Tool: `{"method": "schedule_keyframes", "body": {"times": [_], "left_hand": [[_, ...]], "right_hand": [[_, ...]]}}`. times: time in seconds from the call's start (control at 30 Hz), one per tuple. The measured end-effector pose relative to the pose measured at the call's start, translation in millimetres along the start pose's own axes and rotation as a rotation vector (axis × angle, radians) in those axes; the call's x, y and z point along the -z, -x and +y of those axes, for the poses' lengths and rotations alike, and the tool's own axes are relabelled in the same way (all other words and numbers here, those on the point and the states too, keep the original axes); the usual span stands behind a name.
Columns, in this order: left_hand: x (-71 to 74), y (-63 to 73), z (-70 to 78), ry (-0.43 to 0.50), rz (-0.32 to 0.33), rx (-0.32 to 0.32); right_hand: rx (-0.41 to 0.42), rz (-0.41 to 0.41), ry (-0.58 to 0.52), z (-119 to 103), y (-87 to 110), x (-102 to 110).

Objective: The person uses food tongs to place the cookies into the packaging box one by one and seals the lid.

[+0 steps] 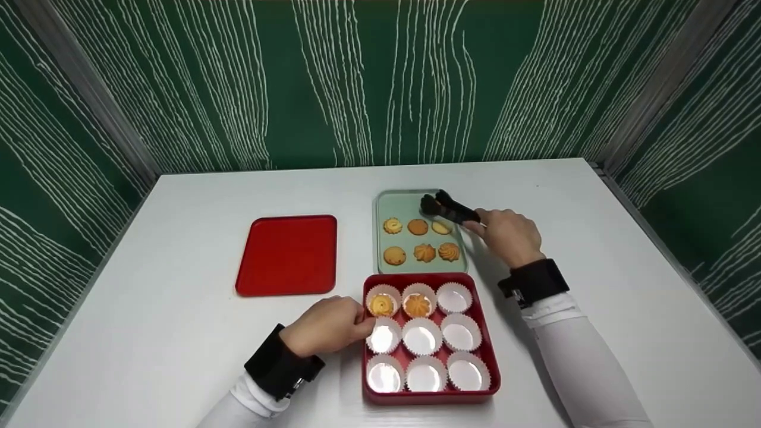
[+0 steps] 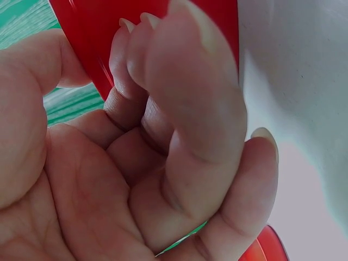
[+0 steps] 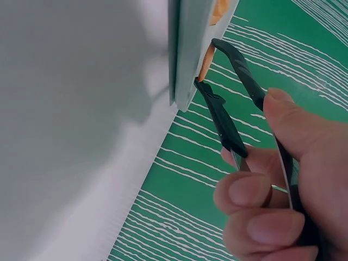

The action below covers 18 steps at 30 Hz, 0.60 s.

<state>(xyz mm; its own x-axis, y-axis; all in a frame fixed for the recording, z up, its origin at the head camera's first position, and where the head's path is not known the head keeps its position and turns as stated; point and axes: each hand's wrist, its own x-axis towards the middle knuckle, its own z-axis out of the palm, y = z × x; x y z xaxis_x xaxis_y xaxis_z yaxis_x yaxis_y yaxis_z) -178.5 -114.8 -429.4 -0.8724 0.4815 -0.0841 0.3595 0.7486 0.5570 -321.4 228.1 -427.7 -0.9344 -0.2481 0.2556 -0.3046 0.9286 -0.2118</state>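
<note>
Tongs (image 1: 455, 213) in outstretched right hand (image 1: 511, 236), left hand (image 1: 328, 325) gripping box (image 1: 429, 399)

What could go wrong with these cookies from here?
The cookie between the tips of the tongs might slip or crumble. The tongs, in the right hand, could bump another cookie on the tray. The left hand, gripping the box, might nudge a paper cup.

Bright light casts soft shadows on the white table (image 1: 178, 267), with glare inside some paper cups (image 1: 384, 377).
</note>
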Motion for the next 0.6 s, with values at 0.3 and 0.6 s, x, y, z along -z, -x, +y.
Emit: {"method": "schedule_keyframes", "body": {"times": [0.3, 0.6], "left_hand": [[0.2, -0.7, 0.4, 0.003, -0.004, 0.004], [-0.8, -0.6, -0.3, 0.012, -0.008, 0.007]], "right_hand": [[0.005, -0.02, -0.05, -2, 1.7, 10], [0.008, -0.033, -0.098, -12, 11.3, 26]]}}
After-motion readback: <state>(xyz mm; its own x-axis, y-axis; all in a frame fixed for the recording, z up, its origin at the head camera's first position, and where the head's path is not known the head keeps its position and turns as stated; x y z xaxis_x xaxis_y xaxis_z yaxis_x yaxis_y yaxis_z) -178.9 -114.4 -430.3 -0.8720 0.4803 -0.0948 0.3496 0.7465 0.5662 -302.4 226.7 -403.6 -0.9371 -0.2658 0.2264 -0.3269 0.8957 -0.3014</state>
